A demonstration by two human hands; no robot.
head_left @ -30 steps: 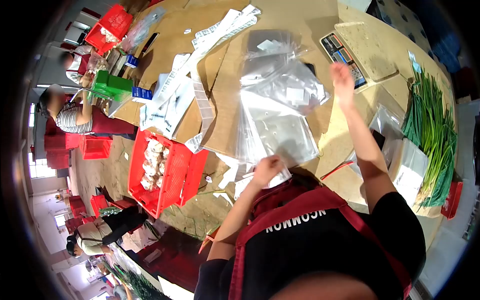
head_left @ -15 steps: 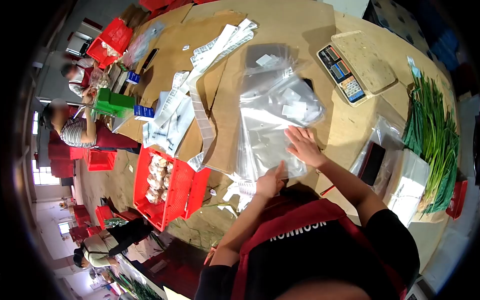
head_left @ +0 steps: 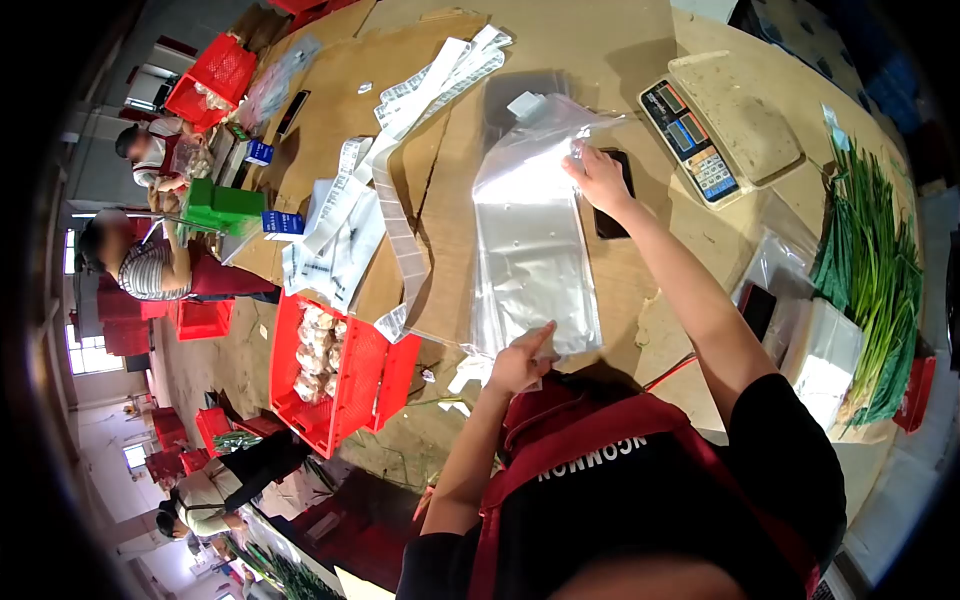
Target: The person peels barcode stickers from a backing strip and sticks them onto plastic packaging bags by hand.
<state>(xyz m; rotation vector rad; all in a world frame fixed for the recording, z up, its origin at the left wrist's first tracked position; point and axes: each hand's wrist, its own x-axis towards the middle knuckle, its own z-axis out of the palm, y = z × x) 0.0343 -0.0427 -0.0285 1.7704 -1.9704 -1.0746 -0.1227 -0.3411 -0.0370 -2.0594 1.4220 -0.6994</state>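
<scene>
A stack of clear plastic bags [head_left: 530,260] lies on the cardboard-covered table in front of me. With closed fingers, my right hand [head_left: 602,182] pinches the far right part of the top bag, which is raised and folded over there. My left hand [head_left: 518,364] grips the near edge of the bags, its index finger lying along the plastic. Beside my right hand is a black phone [head_left: 614,215], partly covered by the hand and arm. A small white label [head_left: 524,104] shows at the far end of the bags.
Label strips [head_left: 400,195] spread left of the bags. A weighing scale [head_left: 735,130] stands at the far right, near green leafy stalks [head_left: 870,270] and packed plastic bags [head_left: 825,350]. Below the table's left edge is a red crate [head_left: 345,385] of bagged produce. Several people work at left.
My right hand has moved away from me, lifting and folding the top bag's far part, and now pinches it. My left hand has shifted slightly left. More of the phone shows.
</scene>
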